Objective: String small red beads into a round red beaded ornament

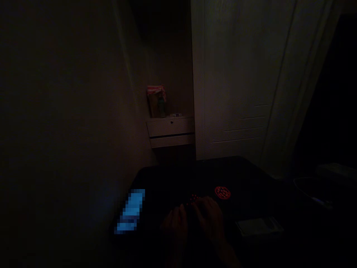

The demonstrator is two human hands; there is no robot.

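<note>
The room is very dark. My left hand (pixel 174 221) and my right hand (pixel 209 217) are close together over a black table (pixel 251 175), fingers curled around a small dark thing with red dots (pixel 192 199) that I cannot make out. A round red-dotted piece (pixel 222 192) lies on the table just beyond my right hand. A glowing blue screen (pixel 131 211) lies at the table's left edge, left of my left hand.
A pale flat object (pixel 258 226) lies right of my right hand. A white wall drawer unit (pixel 170 131) with a bag and bottle (pixel 157 100) on top hangs in the corner. White door (pixel 237 82) behind the table; wall at left.
</note>
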